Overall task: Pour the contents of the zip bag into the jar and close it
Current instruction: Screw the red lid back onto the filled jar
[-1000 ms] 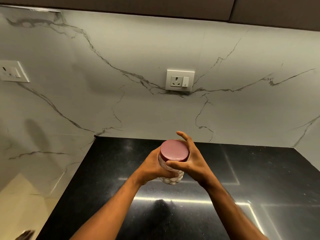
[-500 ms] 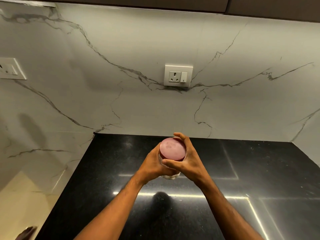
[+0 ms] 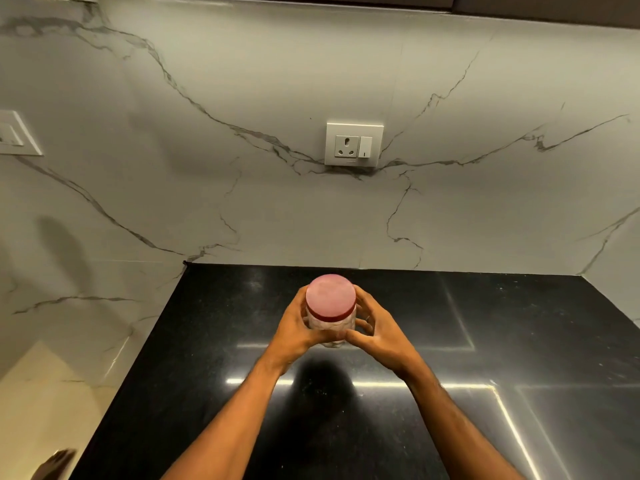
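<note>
A clear jar (image 3: 331, 325) with pale contents stands upright over the black countertop (image 3: 450, 358), its red lid (image 3: 330, 296) sitting on top. My left hand (image 3: 294, 327) wraps the jar's left side. My right hand (image 3: 377, 329) cups the right side, with the thumb across the lower front and the fingers curled behind the jar body. Whether the jar's base touches the counter I cannot tell, since the hands hide it. No zip bag is in view.
A marble wall rises behind the counter with a socket and switch plate (image 3: 354, 144) above the jar and another plate (image 3: 15, 133) at far left. The counter's left edge drops to a pale floor, where a dark shape (image 3: 55, 464) shows.
My right hand has slid off the lid, which it gripped from the side, down to the jar body. The jar sits lower and farther from me on the counter.
</note>
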A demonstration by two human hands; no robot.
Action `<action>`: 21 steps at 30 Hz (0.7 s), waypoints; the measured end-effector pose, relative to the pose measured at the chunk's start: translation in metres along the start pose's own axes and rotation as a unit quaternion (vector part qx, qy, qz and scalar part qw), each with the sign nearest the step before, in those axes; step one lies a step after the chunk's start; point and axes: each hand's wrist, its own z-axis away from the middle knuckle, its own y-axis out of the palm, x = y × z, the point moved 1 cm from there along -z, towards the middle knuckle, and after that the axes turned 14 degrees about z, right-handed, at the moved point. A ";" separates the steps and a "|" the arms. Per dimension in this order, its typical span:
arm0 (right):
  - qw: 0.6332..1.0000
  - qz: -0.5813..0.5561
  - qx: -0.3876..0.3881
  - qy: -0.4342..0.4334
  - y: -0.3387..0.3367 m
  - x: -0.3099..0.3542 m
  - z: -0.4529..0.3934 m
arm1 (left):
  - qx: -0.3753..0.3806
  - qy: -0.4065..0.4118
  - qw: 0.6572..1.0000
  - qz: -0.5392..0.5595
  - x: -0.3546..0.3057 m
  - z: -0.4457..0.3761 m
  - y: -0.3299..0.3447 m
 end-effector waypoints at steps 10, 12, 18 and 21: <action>0.998 0.016 -0.054 0.042 0.021 -0.039 -0.003 | -0.032 -0.039 0.998 -0.026 0.039 -0.004 -0.001; 0.997 0.017 -0.051 0.053 0.026 -0.046 -0.001 | -0.029 -0.064 0.997 -0.019 0.050 -0.002 -0.004; 0.995 0.013 -0.058 0.078 0.038 -0.064 0.007 | -0.030 -0.090 0.995 -0.035 0.070 0.002 -0.005; 0.995 0.009 -0.058 0.086 0.041 -0.069 0.008 | -0.034 -0.097 0.994 -0.037 0.075 0.003 -0.005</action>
